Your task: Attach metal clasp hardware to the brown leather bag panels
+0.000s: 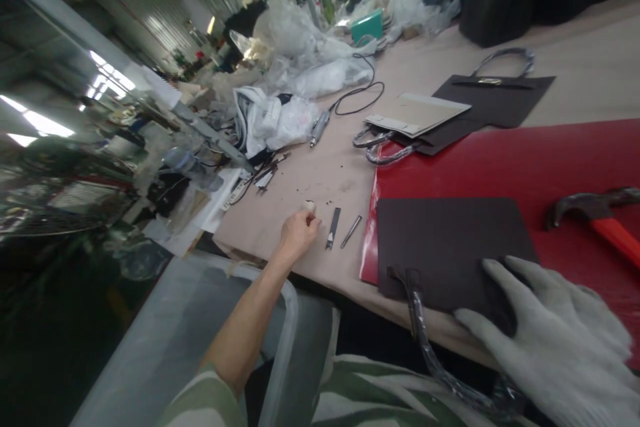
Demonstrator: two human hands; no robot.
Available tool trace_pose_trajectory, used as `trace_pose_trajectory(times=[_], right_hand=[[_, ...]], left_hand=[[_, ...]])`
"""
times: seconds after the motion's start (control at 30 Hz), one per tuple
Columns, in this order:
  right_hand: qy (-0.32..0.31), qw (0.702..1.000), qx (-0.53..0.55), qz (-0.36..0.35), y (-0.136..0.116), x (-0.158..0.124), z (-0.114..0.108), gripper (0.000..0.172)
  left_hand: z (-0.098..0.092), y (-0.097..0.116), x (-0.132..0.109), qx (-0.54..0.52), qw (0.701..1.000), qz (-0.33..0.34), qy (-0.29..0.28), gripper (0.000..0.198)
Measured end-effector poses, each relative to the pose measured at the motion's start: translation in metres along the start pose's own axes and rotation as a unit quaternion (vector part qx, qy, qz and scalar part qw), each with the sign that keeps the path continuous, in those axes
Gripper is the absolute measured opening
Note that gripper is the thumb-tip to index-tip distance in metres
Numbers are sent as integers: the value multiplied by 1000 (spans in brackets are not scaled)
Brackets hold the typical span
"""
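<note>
My bare left hand (300, 232) is over the table with its fingers pinched together. A small pale object (309, 205) shows just beyond the fingertips; whether it is held is unclear. Right of that hand lie a flat dark metal strip (333, 227) and a thin metal rod (351, 231). My right hand (545, 320), in a grey-white knitted glove, rests with fingers spread on the lower right of a dark brown bag panel (450, 240). The panel's plastic-wrapped handle (430, 353) hangs over the table edge.
A red mat (500, 160) lies under the panel, with an orange-handled hammer (610, 220) at right. Behind are more handled panels (500, 100), a corded metal tool (320, 127), plastic bags (300, 47) and dark bags (495, 7). A grey bin (210, 273) stands below the left edge.
</note>
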State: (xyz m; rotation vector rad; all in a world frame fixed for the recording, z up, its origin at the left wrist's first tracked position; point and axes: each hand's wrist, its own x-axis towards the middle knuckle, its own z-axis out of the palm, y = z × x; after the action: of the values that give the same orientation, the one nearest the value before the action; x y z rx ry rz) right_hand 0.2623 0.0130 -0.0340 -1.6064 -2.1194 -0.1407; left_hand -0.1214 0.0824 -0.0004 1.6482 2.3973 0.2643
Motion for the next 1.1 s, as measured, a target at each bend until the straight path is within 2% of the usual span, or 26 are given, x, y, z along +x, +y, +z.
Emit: trace_pose_trajectory(times=[0.17,0.27,0.33,0.4,0.47,0.53,0.63,0.73,0.8,0.87,0.93,1.0,1.1], right_hand=[[-22,1000,-6,19,-2,-3,-2,60],[-38,999,-2,31,-3,-7,-3,58],[-45,998,4,42,-3,-10,-3,60],[-49,997,9,53,-4,-12,-4,61],[-50,997,12,59,-5,-13,-6,62],[-51,997,16,62,-6,-13,-7,62],[-54,996,23,66,-7,-14,-8,64],[-59,996,23,67,-8,-13,-9,65],[-57,996,21,64,-8,-13,-8,65],[-52,997,21,61,-8,-14,-8,64],[-49,997,23,62,-8,-14,-8,63],[-48,996,27,65,-8,-15,-8,62],[-52,996,30,70,-9,-16,-9,63]], left_hand=[[15,26,0,56,994,25,-91,28],[19,36,3,61,993,3,-98,13],[18,35,5,51,993,12,-105,10],[15,29,5,13,993,24,-117,12],[11,21,1,-113,985,-1,-129,14],[8,17,-8,-308,942,-39,-131,25],[10,29,-27,-536,835,-45,-113,42],[22,61,-50,-646,753,-5,-128,55],[35,88,-64,-682,714,20,-156,61],[49,111,-75,-696,694,37,-184,61],[61,127,-84,-690,692,52,-206,55],[70,135,-89,-676,701,71,-215,49],[78,135,-94,-655,720,101,-204,43]])
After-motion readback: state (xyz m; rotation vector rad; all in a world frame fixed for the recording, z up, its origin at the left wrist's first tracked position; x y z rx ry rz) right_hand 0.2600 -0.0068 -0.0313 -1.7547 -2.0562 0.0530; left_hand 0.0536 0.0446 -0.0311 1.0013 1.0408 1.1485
